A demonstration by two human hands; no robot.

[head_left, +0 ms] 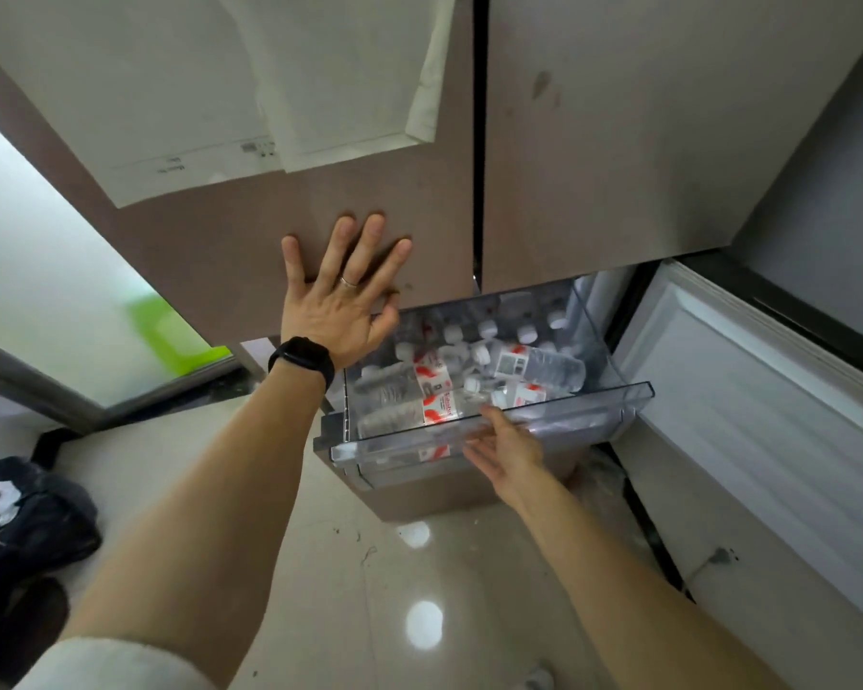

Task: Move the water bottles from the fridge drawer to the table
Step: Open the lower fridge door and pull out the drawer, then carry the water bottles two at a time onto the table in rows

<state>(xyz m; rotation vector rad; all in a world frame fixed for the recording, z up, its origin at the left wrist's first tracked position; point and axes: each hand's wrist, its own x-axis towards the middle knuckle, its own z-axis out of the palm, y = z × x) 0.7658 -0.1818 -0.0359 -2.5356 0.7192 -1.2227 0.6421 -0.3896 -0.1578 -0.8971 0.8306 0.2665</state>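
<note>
Your right hand (506, 450) is on the front rim of the fridge drawer (584, 403). The thumb hooks over the top edge and the fingers lie fairly straight beneath the lip, so the grip is a shallow pinch on the clear plastic wall and holds no bottle. The wrist is bent back and the bare forearm runs up from the lower right of the view.

Your left hand (342, 301) is flat against the brown fridge door (210, 251) above the drawer, with all 5 fingers spread wide and the palm pressed to the panel. It holds nothing. It wears a ring (348, 282), and there is a black watch (302, 363) on the wrist. That arm is stretched nearly straight, with a white sleeve (110, 664) bunched near the elbow.

The water bottles (544, 366) are all inside the drawer, which is pulled out beneath the 2 upper doors. Most stand upright at the back and show only their white caps. A few lie on their sides on top and in front, red and white labels facing up. The count is hard to make out because the clear bodies blur into one another, and your left palm covers the drawer's far left corner.

White papers (195, 92) hang on the door above your left hand, cut off by the top edge. To the right, a lower door (748, 390) stands open. A dark bag (26, 510) lies on the glossy floor (369, 590) at far left, partly out of view.
</note>
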